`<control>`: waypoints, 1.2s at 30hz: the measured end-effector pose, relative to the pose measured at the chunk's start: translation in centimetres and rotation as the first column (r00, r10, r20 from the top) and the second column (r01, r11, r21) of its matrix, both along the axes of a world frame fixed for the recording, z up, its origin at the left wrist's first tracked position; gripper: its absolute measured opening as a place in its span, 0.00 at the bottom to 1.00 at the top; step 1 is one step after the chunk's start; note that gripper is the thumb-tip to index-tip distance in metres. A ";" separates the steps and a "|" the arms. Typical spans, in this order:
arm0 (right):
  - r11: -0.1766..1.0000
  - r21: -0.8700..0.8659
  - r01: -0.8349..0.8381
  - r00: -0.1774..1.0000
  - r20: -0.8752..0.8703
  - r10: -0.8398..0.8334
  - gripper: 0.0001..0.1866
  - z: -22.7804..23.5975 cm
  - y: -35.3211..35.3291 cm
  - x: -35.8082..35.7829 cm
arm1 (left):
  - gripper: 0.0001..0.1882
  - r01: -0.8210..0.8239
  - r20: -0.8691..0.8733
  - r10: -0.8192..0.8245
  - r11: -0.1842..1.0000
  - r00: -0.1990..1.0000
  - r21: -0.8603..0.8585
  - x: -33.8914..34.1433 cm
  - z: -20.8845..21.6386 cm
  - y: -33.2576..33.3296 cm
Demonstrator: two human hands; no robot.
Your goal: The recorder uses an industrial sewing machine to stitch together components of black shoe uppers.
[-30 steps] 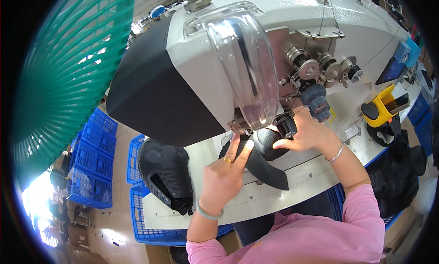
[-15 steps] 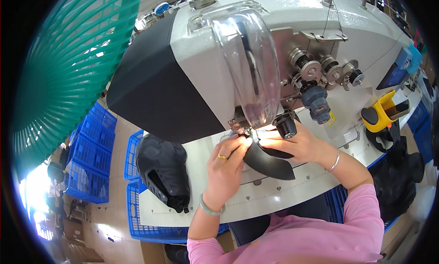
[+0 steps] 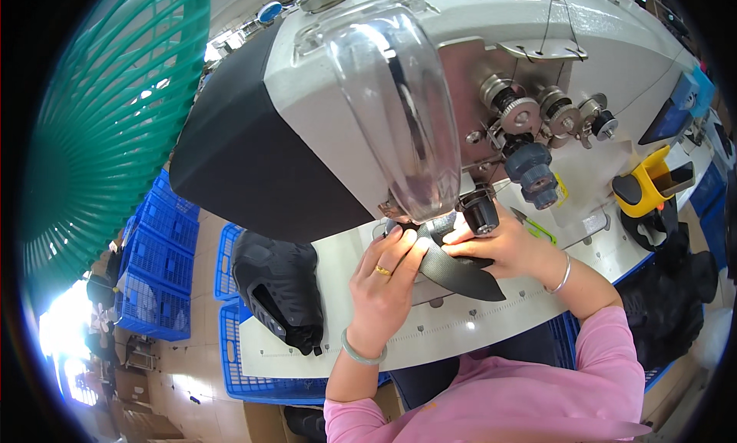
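Your sewing machine (image 3: 315, 128) fills the far middle of the scene, its white body running off to the right and a dark cover on its left end. Below it spreads the white table (image 3: 307, 366), with a curved near edge. A green fan (image 3: 115, 136) takes up the far left, and beyond the table on that side stand stacked blue crates (image 3: 157, 289). On the right, near your elbow, sits a black heap (image 3: 668, 312); a padded black piece (image 3: 276, 289) rests on the table's left end. The machine's clear guard (image 3: 407, 128) hangs just beyond your fingers.

Your left hand (image 3: 384, 278) has its fingers bent and pressed together, thumb and forefinger pinching the left side of the black strip (image 3: 461, 278). Your right hand (image 3: 503, 243) pinches the strip's right side between thumb and forefinger; a dark knob partly covers that hand, so you cannot tell how its other fingers lie. The strip is under the machine's head, between your hands, its free end curving near and right over the table. At the right stands a yellow holder (image 3: 649, 186). Smallest is your gold ring (image 3: 382, 270), on the left hand.
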State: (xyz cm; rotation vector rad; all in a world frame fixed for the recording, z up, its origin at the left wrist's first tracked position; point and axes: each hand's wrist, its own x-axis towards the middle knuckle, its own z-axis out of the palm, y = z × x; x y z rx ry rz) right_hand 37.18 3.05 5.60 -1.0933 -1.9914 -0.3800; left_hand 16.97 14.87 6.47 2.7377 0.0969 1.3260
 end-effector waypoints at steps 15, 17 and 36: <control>0.995 0.084 0.055 0.998 -0.042 -0.052 0.20 -1.0 0.9 0.2 | 0.18 -0.026 -0.105 0.027 1.000 0.994 0.009 0.3 1.3 0.1; 0.993 0.094 0.070 0.997 -0.027 -0.068 0.20 -0.7 0.8 0.2 | 0.19 -0.028 -0.098 0.031 0.999 0.995 0.035 0.5 1.7 0.3; 0.968 -0.056 0.246 0.966 0.098 -0.240 0.18 1.8 -0.7 -1.4 | 0.16 -0.083 0.071 0.090 0.992 0.993 -0.095 1.1 0.1 0.2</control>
